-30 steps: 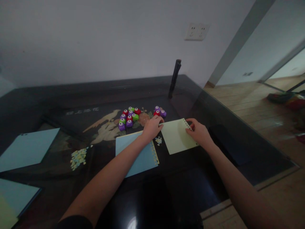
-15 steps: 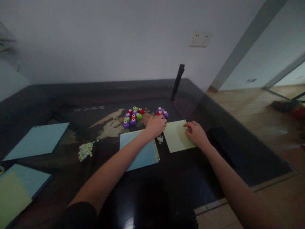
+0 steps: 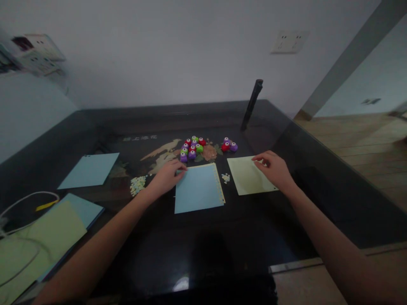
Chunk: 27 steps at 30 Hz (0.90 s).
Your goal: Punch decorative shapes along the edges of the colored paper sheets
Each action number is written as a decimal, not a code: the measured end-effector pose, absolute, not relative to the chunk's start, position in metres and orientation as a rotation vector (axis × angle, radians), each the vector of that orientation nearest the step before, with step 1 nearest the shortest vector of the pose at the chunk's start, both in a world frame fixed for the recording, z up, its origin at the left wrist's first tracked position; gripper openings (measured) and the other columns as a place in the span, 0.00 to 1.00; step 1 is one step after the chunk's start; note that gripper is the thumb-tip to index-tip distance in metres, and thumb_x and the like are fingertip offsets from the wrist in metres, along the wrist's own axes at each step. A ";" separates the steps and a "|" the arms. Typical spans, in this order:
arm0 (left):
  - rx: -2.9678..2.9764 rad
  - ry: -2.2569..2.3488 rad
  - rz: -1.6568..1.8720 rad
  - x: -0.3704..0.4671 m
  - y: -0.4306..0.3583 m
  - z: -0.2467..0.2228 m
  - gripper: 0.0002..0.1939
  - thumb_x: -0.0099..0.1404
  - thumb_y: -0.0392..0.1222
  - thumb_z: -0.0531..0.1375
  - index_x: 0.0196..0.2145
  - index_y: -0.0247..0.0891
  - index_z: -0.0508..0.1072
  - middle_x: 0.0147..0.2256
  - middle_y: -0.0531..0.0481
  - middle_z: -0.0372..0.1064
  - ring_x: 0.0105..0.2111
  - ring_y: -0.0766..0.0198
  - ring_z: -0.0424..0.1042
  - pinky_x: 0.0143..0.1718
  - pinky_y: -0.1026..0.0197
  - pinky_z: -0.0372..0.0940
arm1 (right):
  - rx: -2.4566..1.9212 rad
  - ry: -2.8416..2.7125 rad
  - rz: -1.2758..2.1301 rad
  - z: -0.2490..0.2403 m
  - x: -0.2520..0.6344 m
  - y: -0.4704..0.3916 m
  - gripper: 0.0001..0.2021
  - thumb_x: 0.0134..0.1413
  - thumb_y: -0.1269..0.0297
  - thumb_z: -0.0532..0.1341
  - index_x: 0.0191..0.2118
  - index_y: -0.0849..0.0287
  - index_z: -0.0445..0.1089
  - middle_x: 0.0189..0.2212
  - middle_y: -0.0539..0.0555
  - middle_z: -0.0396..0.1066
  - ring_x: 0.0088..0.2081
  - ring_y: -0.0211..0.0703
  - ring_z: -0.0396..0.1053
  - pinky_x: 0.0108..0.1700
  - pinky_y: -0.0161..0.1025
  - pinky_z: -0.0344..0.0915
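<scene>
At its top left corner, a light-blue sheet of paper (image 3: 199,190) is pinched by my left hand (image 3: 165,178), the thumb and fingers meeting over the corner. Small holes run down the sheet's right side, with a pale yellow sheet showing through beneath. My right hand (image 3: 276,168) rests over the top right part of a separate pale yellow sheet (image 3: 246,176), fingers bent and thumb apart. I see nothing held in it. Between the two sheets lies a small heap of punched paper bits (image 3: 225,178). A larger heap of paper bits (image 3: 137,185) sits left of my left hand.
Beyond the sheets stand several small red, green and purple eye-topped pieces (image 3: 192,149), with a smaller group (image 3: 229,145) to the right. More blue paper (image 3: 90,171) and stacked yellow paper (image 3: 47,231) lie left. A white cable (image 3: 30,195) crosses there. A black post (image 3: 252,105) rises at the back.
My left hand has moved left, from near the smaller group of eye-topped pieces to the blue sheet's corner. My right hand stays by the yellow sheet. The view has shifted left.
</scene>
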<state>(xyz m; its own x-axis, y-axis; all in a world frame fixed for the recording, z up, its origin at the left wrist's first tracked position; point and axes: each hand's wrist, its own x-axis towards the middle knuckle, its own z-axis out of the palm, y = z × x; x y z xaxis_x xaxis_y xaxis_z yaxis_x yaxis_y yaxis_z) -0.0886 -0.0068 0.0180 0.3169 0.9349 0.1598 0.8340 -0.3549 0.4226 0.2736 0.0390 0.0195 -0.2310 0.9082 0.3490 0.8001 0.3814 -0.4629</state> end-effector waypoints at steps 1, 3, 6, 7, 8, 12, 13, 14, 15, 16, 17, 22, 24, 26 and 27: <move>2.316 1.631 0.546 -0.094 -0.008 0.013 0.08 0.61 0.35 0.54 0.36 0.37 0.71 0.37 0.45 0.69 0.39 0.58 0.68 0.42 0.56 0.63 | -1.412 -2.138 0.297 0.024 0.262 0.037 0.07 0.50 0.67 0.58 0.34 0.58 0.73 0.30 0.54 0.67 0.31 0.41 0.65 0.34 0.39 0.61; 2.322 1.641 0.521 -0.099 -0.007 0.007 0.07 0.61 0.37 0.55 0.37 0.37 0.71 0.37 0.45 0.67 0.39 0.58 0.67 0.43 0.56 0.63 | -1.317 -2.258 0.408 0.031 0.237 0.036 0.06 0.50 0.68 0.59 0.33 0.58 0.72 0.31 0.54 0.68 0.33 0.42 0.66 0.34 0.38 0.61; 2.342 1.604 0.490 -0.098 -0.002 0.007 0.09 0.60 0.40 0.57 0.39 0.38 0.69 0.38 0.47 0.66 0.41 0.58 0.66 0.45 0.55 0.62 | -1.194 -2.388 0.527 0.038 0.198 0.040 0.03 0.50 0.69 0.60 0.33 0.58 0.71 0.32 0.53 0.70 0.35 0.42 0.67 0.36 0.38 0.62; 2.343 1.599 0.486 -0.098 -0.001 0.007 0.10 0.59 0.40 0.58 0.39 0.38 0.69 0.39 0.47 0.65 0.42 0.57 0.66 0.45 0.54 0.61 | -1.161 -2.439 0.542 0.040 0.187 0.043 0.03 0.50 0.70 0.61 0.33 0.58 0.71 0.33 0.53 0.71 0.36 0.42 0.68 0.37 0.38 0.62; 2.339 1.603 0.486 -0.098 0.000 0.008 0.11 0.59 0.41 0.59 0.40 0.38 0.68 0.40 0.47 0.65 0.42 0.57 0.66 0.46 0.54 0.61 | -1.151 -2.486 0.543 0.040 0.178 0.047 0.04 0.49 0.71 0.61 0.33 0.59 0.71 0.34 0.53 0.71 0.37 0.42 0.68 0.39 0.38 0.62; 2.315 1.614 0.500 -0.103 -0.001 0.011 0.13 0.58 0.43 0.61 0.41 0.39 0.68 0.42 0.46 0.65 0.44 0.56 0.66 0.47 0.54 0.61 | -1.161 -2.636 0.497 0.036 0.153 0.060 0.09 0.45 0.69 0.66 0.35 0.61 0.70 0.35 0.56 0.72 0.38 0.46 0.68 0.41 0.41 0.62; 2.313 1.615 0.497 -0.104 -0.001 0.012 0.13 0.58 0.44 0.61 0.41 0.39 0.68 0.42 0.46 0.65 0.45 0.56 0.66 0.47 0.54 0.60 | -1.154 -2.652 0.492 0.033 0.150 0.062 0.10 0.43 0.68 0.67 0.36 0.61 0.70 0.35 0.56 0.72 0.39 0.48 0.68 0.41 0.42 0.62; 2.313 1.615 0.488 -0.105 -0.001 0.012 0.14 0.57 0.44 0.62 0.41 0.39 0.68 0.42 0.46 0.65 0.45 0.55 0.66 0.47 0.53 0.60 | -1.144 -2.662 0.490 0.029 0.147 0.063 0.12 0.42 0.67 0.68 0.36 0.60 0.70 0.36 0.56 0.71 0.40 0.49 0.67 0.41 0.43 0.61; 2.314 1.618 0.476 -0.106 -0.001 0.012 0.15 0.56 0.44 0.62 0.40 0.39 0.68 0.42 0.46 0.66 0.44 0.55 0.66 0.47 0.53 0.60 | -1.135 -2.673 0.488 0.025 0.146 0.063 0.14 0.41 0.66 0.68 0.37 0.60 0.70 0.37 0.57 0.71 0.41 0.51 0.67 0.42 0.44 0.61; 2.314 1.621 0.460 -0.106 -0.001 0.012 0.15 0.55 0.44 0.63 0.40 0.38 0.69 0.41 0.46 0.66 0.44 0.55 0.66 0.46 0.53 0.61 | -1.128 -2.682 0.488 0.021 0.145 0.064 0.15 0.40 0.65 0.69 0.38 0.60 0.70 0.38 0.57 0.71 0.42 0.52 0.66 0.43 0.44 0.61; 2.311 1.621 0.443 -0.106 0.000 0.012 0.15 0.55 0.44 0.64 0.40 0.38 0.69 0.41 0.46 0.66 0.43 0.55 0.66 0.46 0.53 0.61 | -1.122 -2.689 0.487 0.018 0.145 0.064 0.16 0.40 0.65 0.69 0.38 0.60 0.70 0.39 0.57 0.70 0.43 0.52 0.66 0.44 0.45 0.61; 2.265 1.622 0.409 -0.104 0.000 0.010 0.17 0.53 0.43 0.64 0.40 0.38 0.68 0.40 0.46 0.66 0.41 0.55 0.67 0.44 0.54 0.62 | -1.139 -2.705 0.490 0.009 0.145 0.066 0.18 0.39 0.65 0.70 0.39 0.61 0.69 0.41 0.59 0.69 0.45 0.52 0.64 0.47 0.45 0.60; 2.248 1.618 0.422 -0.104 0.000 0.009 0.16 0.53 0.43 0.64 0.40 0.39 0.68 0.40 0.47 0.65 0.41 0.56 0.67 0.44 0.55 0.62 | -1.130 -2.716 0.505 0.010 0.144 0.067 0.18 0.39 0.65 0.70 0.39 0.61 0.69 0.41 0.58 0.69 0.45 0.52 0.65 0.47 0.45 0.60; 2.238 1.609 0.437 -0.104 0.000 0.008 0.16 0.53 0.44 0.64 0.40 0.39 0.68 0.41 0.47 0.65 0.42 0.56 0.67 0.44 0.55 0.62 | -1.117 -2.719 0.514 0.012 0.144 0.066 0.17 0.39 0.66 0.70 0.38 0.60 0.68 0.41 0.58 0.69 0.45 0.52 0.65 0.47 0.45 0.60; 2.235 1.605 0.442 -0.105 0.000 0.008 0.17 0.53 0.44 0.64 0.40 0.39 0.68 0.41 0.47 0.65 0.42 0.56 0.66 0.44 0.55 0.62 | -1.114 -2.713 0.515 0.013 0.144 0.066 0.17 0.38 0.66 0.70 0.38 0.59 0.68 0.40 0.57 0.69 0.46 0.52 0.64 0.47 0.45 0.60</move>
<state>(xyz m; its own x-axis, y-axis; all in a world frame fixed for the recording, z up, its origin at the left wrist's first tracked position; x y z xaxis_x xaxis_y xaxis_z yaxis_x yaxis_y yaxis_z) -0.1046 -0.0004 0.0079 0.3083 0.9502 0.0465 0.8400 -0.2948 0.4556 0.1441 0.0658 0.0130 -0.7086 0.7053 0.0206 0.6487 0.6626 -0.3743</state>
